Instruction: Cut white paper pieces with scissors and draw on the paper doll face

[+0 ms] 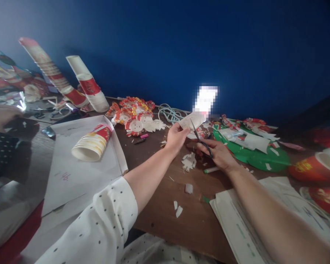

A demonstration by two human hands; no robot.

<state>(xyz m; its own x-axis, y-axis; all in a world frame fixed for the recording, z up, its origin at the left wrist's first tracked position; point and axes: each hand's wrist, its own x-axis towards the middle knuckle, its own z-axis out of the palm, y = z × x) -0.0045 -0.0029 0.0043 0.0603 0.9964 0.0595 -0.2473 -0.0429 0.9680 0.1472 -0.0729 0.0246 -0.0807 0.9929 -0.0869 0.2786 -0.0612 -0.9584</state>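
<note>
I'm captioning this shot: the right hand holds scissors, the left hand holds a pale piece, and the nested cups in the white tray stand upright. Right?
No: the head view shows the nested cups lying on their side in the white tray. The right hand holds scissors, the left hand a pale piece.

Two red-and-white paper-cup stacks [90, 88] lean behind one shallow white cardboard tray [77, 190] holding a third [95, 143]; right of it, one pair of dark metal scissors [198, 138].
</note>
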